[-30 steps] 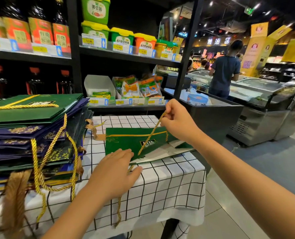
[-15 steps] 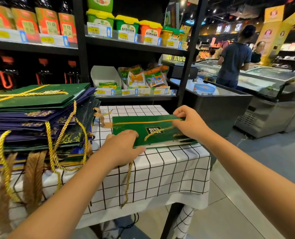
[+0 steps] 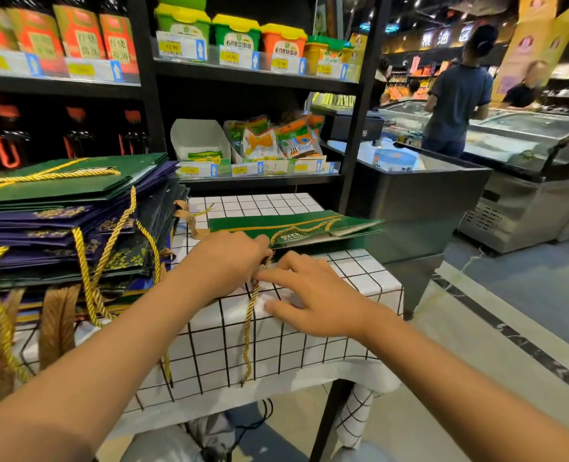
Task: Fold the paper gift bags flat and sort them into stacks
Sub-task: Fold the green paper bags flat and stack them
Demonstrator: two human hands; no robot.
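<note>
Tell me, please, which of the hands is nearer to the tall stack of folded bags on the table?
The left hand. It rests at the near edge of the green bag, just right of the stack of folded bags. The right hand lies further right on the checked tablecloth.

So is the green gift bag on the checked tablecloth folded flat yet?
Nearly flat: the green gift bag lies on its side on the tablecloth, but its right end gapes slightly, showing pale lining.

One green gift bag [image 3: 296, 228] lies flat alone near the table's [image 3: 276, 345] far edge. One tall stack of bags [image 3: 70, 221] fills its left side; their number cannot be told. Two hands, left hand [image 3: 223, 265] and right hand [image 3: 316, 298], rest at the near edge.
</note>
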